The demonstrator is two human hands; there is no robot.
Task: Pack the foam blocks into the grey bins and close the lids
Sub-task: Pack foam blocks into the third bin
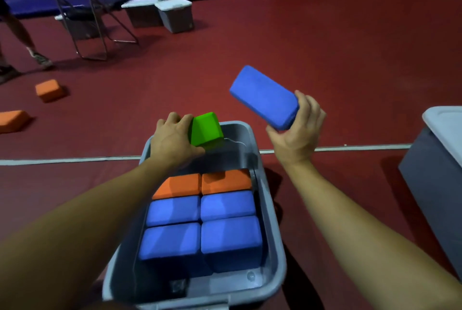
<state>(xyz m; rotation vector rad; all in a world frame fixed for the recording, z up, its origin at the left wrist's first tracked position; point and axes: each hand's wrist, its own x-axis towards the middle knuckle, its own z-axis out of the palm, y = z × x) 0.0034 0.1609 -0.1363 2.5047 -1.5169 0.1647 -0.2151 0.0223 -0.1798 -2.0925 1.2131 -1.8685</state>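
In my grey bin point(271, 212), six blocks packed nearest me, my left hand point(172, 143) grips the green block point(206, 129) over the far gap, right hand point(298, 132) holding the blue block point(263, 97) above, so next I seat green flat.

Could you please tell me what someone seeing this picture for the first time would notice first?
Most likely the bright green block, gripped by the left hand over the far end of the open grey bin. Next, the blue block held up by the right hand, right of the bin. Then the neat rows of orange and blue blocks already packed inside.
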